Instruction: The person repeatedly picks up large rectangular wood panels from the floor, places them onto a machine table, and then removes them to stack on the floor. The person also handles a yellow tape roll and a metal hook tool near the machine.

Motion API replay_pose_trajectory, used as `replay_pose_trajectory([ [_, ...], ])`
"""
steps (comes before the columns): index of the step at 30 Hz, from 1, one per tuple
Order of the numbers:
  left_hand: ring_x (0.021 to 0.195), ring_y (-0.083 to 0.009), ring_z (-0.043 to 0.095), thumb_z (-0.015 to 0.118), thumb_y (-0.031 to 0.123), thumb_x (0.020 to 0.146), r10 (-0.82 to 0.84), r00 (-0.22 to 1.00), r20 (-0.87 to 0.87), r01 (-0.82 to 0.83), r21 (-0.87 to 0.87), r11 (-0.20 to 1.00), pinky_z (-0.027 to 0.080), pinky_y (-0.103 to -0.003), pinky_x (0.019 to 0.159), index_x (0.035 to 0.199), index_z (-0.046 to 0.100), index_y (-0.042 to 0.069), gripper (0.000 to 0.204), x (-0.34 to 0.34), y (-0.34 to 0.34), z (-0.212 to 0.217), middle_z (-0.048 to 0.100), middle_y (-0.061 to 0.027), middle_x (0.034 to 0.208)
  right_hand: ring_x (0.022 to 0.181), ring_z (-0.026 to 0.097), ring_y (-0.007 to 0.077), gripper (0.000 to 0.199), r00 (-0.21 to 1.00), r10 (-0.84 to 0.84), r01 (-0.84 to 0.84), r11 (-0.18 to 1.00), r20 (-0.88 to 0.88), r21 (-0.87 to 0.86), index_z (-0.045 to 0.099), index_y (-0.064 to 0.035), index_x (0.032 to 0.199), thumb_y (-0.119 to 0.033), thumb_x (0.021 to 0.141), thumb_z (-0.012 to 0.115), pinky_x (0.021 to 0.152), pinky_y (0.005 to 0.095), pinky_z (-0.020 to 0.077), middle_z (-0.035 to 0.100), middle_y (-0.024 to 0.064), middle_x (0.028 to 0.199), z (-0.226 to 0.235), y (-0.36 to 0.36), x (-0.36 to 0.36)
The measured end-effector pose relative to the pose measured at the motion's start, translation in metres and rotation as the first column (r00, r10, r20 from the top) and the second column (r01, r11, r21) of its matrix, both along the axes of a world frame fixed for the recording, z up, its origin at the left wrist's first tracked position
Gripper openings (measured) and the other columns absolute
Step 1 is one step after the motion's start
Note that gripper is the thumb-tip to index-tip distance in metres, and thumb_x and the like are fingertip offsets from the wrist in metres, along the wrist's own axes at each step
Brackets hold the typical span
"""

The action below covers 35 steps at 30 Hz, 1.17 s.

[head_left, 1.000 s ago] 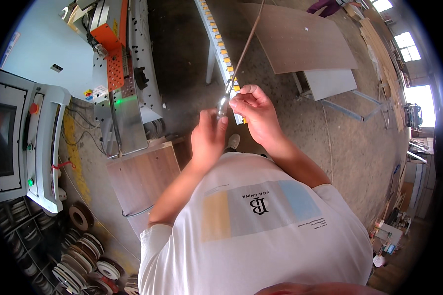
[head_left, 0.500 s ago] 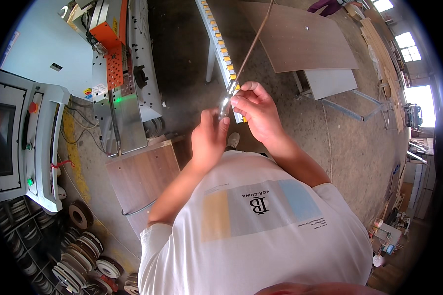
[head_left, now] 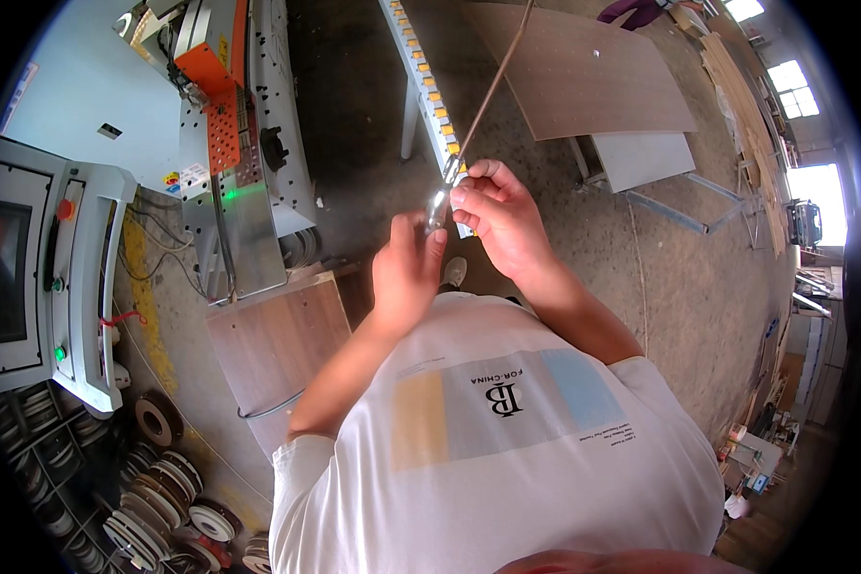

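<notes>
A shiny silver metal hand tool (head_left: 436, 210) is in front of my chest, its exact kind unclear. My left hand (head_left: 406, 263) is closed around its lower end, thumb pointing up along it. My right hand (head_left: 503, 218) has curled fingers and its thumb near the tool's upper part; whether it pinches something small there I cannot make out. A long thin brown strip (head_left: 494, 86), perhaps a board seen edge-on, runs from the top of the view down to the tool's upper end.
A white rail with yellow rollers (head_left: 429, 84) stands just beyond my hands. Left are a machine with an orange bracket (head_left: 222, 120), a control panel (head_left: 86, 277) and edging rolls (head_left: 153, 497). A wood-grain box (head_left: 282, 330) is by my left arm; brown boards (head_left: 593, 81) lie at right.
Both hands and the metal tool stay almost in place; my right hand has shifted very slightly to the right.
</notes>
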<state>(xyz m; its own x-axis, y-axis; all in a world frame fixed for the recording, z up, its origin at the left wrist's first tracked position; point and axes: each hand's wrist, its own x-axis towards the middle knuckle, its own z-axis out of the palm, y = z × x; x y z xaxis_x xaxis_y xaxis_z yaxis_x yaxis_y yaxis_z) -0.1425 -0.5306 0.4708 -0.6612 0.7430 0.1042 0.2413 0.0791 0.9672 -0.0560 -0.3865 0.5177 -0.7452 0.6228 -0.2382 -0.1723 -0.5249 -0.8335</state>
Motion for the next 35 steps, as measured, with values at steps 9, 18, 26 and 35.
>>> replay_pose_trajectory([
  [9, 0.062, -0.0099, 0.047, 0.062, 0.02, 0.104, 0.007, 1.0, -0.004, -0.007, 0.024, 1.0, 0.041, -0.026, 0.057, 0.116, 0.055, 0.0, 0.024, -0.001, -0.001, -0.001, 0.056, -0.0027, 0.072, 0.093, 0.066, 0.0129, 0.027, 1.0, -0.012, 0.012, 1.0, 0.012, 0.004, 0.059, -0.013, 0.113, -0.001, 0.092, 0.071, 0.081, 0.0293, 0.0533, 0.07, 0.0028, 0.102, -0.004, 0.001, 0.0],
  [18, 0.061, -0.0104, 0.047, 0.062, 0.02, 0.104, 0.004, 1.0, -0.013, -0.004, 0.031, 1.0, 0.041, -0.027, 0.057, 0.116, 0.054, 0.0, 0.024, -0.003, -0.002, 0.0, 0.056, -0.0032, 0.072, 0.095, 0.066, 0.0118, 0.032, 1.0, -0.017, 0.017, 1.0, -0.004, -0.016, 0.057, -0.0144, 0.112, -0.001, 0.09, 0.075, 0.085, 0.0316, 0.0532, 0.07, 0.0007, 0.1, -0.001, 0.0, -0.002],
  [26, 0.059, -0.0129, 0.052, 0.063, 0.018, 0.103, 0.009, 0.997, -0.075, -0.007, 0.033, 0.999, 0.044, -0.029, 0.057, 0.117, 0.055, 0.001, 0.024, -0.002, -0.001, 0.005, 0.058, -0.0054, 0.071, 0.095, 0.068, 0.0151, 0.036, 0.999, -0.045, 0.045, 0.999, -0.024, 0.003, 0.052, -0.0123, 0.115, -0.001, 0.089, 0.076, 0.088, 0.0348, 0.0549, 0.07, 0.0023, 0.1, -0.002, -0.002, -0.007],
  [35, 0.06, -0.0191, 0.057, 0.063, 0.022, 0.104, 0.03, 0.988, -0.154, -0.029, 0.007, 1.0, 0.048, -0.031, 0.059, 0.12, 0.054, 0.001, 0.027, -0.001, 0.002, 0.004, 0.062, -0.0083, 0.073, 0.109, 0.063, 0.017, 0.044, 0.991, -0.13, 0.134, 0.982, -0.041, 0.13, 0.049, -0.0126, 0.122, -0.002, 0.089, 0.076, 0.096, 0.0396, 0.0543, 0.06, 0.0069, 0.126, -0.019, -0.001, -0.008],
])
